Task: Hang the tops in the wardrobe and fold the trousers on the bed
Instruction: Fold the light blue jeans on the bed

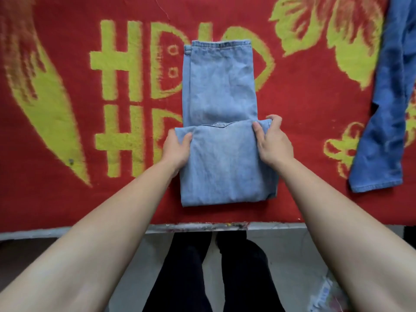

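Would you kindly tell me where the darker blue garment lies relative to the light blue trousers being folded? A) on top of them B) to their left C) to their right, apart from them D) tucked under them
C: the darker blue garment lies on the red blanket at the right edge of the view, with bare blanket between it and the light blue trousers.

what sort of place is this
Probably a bedroom at home: a red and yellow blanket covers a bed-like platform, light blue jeans lie half folded on it, and a darker denim garment lies at its right edge.
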Tool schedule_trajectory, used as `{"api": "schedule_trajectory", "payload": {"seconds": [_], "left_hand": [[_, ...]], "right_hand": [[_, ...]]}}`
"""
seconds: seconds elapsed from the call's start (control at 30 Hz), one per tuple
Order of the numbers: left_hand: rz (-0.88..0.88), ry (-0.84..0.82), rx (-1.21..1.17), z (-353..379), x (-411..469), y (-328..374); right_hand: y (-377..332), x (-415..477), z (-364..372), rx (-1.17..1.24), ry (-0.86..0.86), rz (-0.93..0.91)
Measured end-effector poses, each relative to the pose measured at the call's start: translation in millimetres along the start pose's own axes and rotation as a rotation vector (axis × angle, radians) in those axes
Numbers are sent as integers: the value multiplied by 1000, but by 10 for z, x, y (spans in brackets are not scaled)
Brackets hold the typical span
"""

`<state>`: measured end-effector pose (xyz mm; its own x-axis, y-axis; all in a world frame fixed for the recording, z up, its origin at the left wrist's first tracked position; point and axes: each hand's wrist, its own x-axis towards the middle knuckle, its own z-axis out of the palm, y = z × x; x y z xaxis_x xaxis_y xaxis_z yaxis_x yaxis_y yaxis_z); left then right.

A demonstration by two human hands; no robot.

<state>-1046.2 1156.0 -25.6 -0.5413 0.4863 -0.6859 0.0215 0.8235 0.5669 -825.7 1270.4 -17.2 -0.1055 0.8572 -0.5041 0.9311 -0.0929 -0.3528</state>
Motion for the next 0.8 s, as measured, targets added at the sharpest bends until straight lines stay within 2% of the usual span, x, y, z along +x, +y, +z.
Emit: {"api": "schedule_trajectory", "payload": {"seconds": [0.17, 0.3, 0.37, 0.43, 0.47, 0.57, 0.67, 0.8], "left_hand": [[-41, 113, 70, 286, 112, -89], [-80, 122, 112, 290, 84, 39], [-118, 105, 137, 226, 72, 104], [-102, 157, 155, 185, 84, 183], [-65, 200, 141, 175, 114, 253], [-6, 288, 44, 170, 342, 519], [8, 271, -18, 168, 636, 812], [110, 228, -94, 155, 965, 1247]], "right_hand": [[-13, 182, 287, -213, 84, -41], [-34, 230, 179, -246, -21, -45], [-81, 305, 38, -347, -85, -79], [-188, 404, -137, -424, -77, -114], [-262, 479, -218, -391, -38, -132], [-555, 821, -396, -65, 32, -157], [-882, 1194, -443, 185, -114, -135], [-1091, 1442, -466, 462, -225, -60]]}}
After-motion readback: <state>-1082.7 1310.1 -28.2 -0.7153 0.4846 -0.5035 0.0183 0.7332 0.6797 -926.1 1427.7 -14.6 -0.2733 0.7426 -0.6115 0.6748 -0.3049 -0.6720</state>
